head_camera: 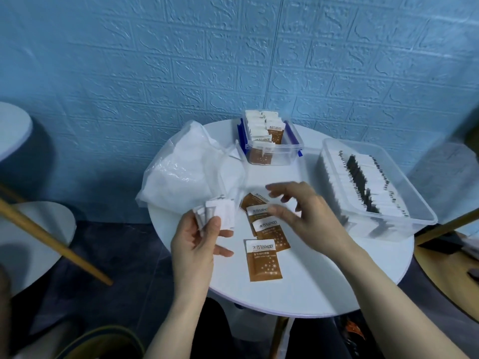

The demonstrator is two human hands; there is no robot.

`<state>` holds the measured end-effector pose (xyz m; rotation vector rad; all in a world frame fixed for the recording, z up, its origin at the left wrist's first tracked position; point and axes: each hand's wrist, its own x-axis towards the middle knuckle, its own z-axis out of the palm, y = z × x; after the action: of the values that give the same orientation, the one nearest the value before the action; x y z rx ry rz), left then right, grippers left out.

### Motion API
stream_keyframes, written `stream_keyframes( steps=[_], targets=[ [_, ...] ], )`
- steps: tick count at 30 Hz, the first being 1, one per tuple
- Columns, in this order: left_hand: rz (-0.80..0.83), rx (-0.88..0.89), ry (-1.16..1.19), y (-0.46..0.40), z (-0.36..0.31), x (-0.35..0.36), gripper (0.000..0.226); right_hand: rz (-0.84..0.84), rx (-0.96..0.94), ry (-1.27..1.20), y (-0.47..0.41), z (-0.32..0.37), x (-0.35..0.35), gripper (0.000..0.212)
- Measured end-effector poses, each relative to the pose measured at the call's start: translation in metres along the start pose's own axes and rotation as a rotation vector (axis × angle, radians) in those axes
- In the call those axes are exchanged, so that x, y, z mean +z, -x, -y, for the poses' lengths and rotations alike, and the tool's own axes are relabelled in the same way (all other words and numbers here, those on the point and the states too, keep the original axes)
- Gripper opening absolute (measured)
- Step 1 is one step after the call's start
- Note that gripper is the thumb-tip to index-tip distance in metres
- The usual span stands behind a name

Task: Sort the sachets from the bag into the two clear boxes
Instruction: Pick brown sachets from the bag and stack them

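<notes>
Nearest, the left hand [197, 239] pinches a fan of white sachets [220, 213], print unreadable. Right hand [305, 213], blurred, fingers spread loosely, hovers over brown sachets [264, 260] at centre. Crumpled bag [181, 172] hides its contents; small box [272, 141] and large box [375, 182] stand upper right.

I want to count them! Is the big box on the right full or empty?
Nearly full. The big clear box holds rows of white sachets standing on edge along almost its whole length.
</notes>
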<state>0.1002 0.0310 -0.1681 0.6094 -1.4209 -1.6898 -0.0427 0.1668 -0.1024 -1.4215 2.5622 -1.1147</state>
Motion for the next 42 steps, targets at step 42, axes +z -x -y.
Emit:
stream_keyframes(
  steps=[42],
  targets=[
    [0.346, 0.237, -0.786, 0.024, -0.023, -0.026, 0.039, 0.127, 0.145, -0.328, 0.049, 0.016, 0.046, 0.02]
  ],
)
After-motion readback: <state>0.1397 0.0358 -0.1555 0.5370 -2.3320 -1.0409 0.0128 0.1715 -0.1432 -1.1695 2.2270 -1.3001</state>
